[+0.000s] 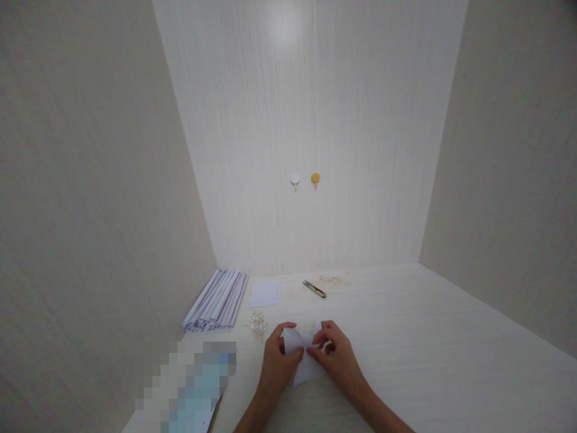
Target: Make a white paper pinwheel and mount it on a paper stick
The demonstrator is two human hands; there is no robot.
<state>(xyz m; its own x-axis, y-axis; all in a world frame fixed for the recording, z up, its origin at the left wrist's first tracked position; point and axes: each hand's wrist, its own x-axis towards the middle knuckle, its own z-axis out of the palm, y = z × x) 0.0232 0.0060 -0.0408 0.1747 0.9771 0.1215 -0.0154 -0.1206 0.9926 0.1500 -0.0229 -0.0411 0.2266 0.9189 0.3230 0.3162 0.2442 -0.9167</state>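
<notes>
A small piece of white paper is between my two hands near the front of the table, its upper part bent into curves. My left hand pinches the paper's left side, thumb in front and fingers behind. On the other side, my right hand grips the paper with thumb and fingertips close together. Both thumbs nearly meet at the middle. Just left of my left hand lies a small bunch of white-tipped pieces. Thread snips rest on the table beyond my hands.
Rolled white paper tubes are stacked at the left wall. Beside them lies a flat square white sheet. Pale scraps lie near the back wall, where a white hook and yellow hook hang. A blurred bluish object sits front left.
</notes>
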